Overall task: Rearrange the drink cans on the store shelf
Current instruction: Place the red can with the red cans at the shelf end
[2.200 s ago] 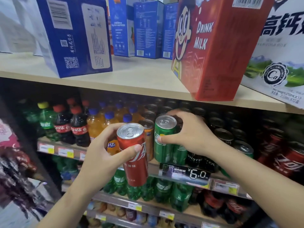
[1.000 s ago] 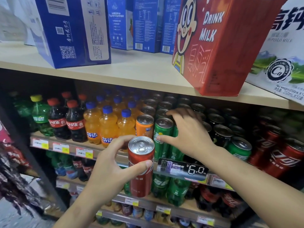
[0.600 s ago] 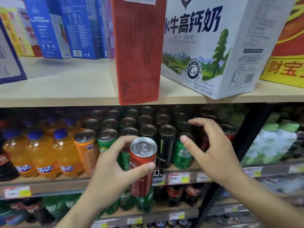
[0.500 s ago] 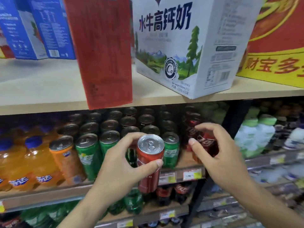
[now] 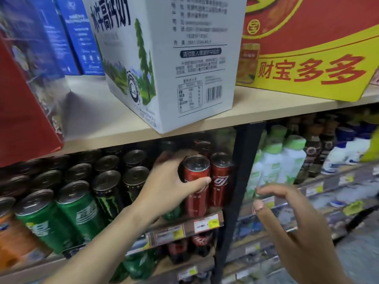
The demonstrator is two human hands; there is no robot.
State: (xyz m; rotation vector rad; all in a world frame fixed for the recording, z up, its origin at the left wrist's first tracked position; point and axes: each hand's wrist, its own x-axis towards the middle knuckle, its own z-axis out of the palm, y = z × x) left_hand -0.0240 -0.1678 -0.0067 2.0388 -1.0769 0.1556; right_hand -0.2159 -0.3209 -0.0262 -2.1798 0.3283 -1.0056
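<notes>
My left hand (image 5: pixel 167 189) is wrapped around a slim red cola can (image 5: pixel 196 188), holding it upright at the front right end of the can shelf (image 5: pixel 184 227). Right beside it stands another red cola can (image 5: pixel 220 179), touching or nearly so. To the left are black energy-drink cans (image 5: pixel 106 191) and green soda cans (image 5: pixel 80 212). My right hand (image 5: pixel 291 228) hovers empty in front of the neighbouring shelf bay, fingers spread, apart from the cans.
A dark upright post (image 5: pixel 240 181) bounds the can shelf on the right. Beyond it stand white bottles with green caps (image 5: pixel 272 162). A white milk carton box (image 5: pixel 170 62) and a red-and-yellow box (image 5: pixel 311 48) overhang the wooden shelf above (image 5: pixel 256 111).
The view swung right along the shelf. My left hand carried the red can to the right end beside the other red can. My right hand let go of the shelf cans and drew back.
</notes>
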